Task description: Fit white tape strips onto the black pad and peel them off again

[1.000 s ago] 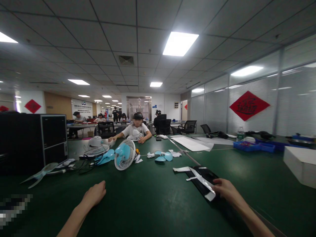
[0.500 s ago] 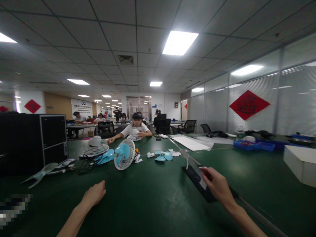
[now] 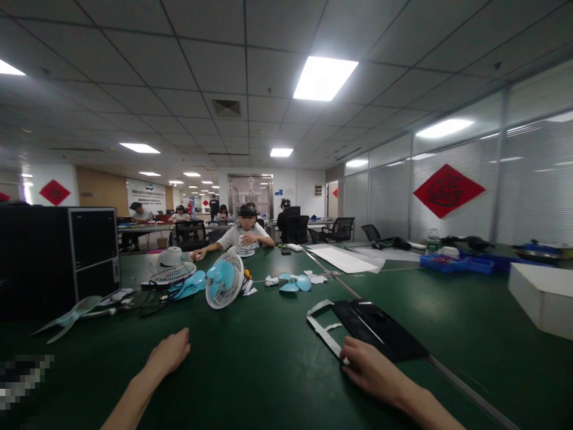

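Observation:
My right hand is low over the green table, its fingers closed on the near end of a thin white frame. The frame has cut-out openings and lies nearly flat. Just beyond it and to its right is a flat black panel with a shiny strip along it, partly overlapped by the frame. My left hand rests on the table well to the left with curled fingers. Nothing shows in it, though its palm side is hidden.
A tilted fan with blue blades, a loose blue fan blade and cables lie farther off. A black computer case stands left. White sheets, a blue tray and a white box are right. A person sits opposite.
My right hand has moved left and down, and the raised white frame now lies nearly flat beside the black panel. My left hand has stayed in place.

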Action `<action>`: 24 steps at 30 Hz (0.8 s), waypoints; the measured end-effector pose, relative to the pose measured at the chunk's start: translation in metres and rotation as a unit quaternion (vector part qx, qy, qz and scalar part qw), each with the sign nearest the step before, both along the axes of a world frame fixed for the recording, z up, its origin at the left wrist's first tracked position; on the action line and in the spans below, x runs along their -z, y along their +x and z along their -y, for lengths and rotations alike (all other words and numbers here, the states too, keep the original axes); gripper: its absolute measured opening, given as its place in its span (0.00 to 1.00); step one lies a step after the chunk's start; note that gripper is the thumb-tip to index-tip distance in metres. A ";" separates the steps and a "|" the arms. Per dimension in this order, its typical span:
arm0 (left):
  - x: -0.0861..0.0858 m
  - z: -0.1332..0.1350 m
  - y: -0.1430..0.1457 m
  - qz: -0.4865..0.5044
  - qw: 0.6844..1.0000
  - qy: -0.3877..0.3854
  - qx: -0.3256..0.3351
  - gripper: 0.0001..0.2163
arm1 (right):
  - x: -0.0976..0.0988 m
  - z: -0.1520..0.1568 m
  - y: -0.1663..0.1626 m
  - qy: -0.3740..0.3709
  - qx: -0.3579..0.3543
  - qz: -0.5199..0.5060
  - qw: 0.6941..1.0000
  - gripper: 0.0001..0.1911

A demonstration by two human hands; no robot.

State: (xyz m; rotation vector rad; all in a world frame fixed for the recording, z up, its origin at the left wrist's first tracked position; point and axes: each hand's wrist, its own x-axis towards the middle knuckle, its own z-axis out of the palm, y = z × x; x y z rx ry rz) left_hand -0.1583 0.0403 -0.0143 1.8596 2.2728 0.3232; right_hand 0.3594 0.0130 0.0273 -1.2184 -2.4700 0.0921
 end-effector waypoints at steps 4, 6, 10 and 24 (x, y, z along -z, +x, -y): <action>0.002 -0.002 -0.001 -0.006 1.000 0.003 0.004 0.12 | -0.005 -0.028 0.024 0.040 0.133 -0.071 0.988 0.15; 0.002 -0.002 0.000 -0.007 1.000 0.004 0.002 0.11 | -0.005 -0.051 0.046 0.079 0.251 -0.068 0.962 0.15; -0.003 0.001 0.004 -0.015 1.000 0.004 0.001 0.10 | -0.002 -0.089 0.087 0.063 0.383 0.015 0.922 0.12; -0.005 0.005 0.004 0.016 1.000 0.013 0.008 0.10 | 0.000 -0.114 0.113 -0.022 0.430 -0.025 0.902 0.19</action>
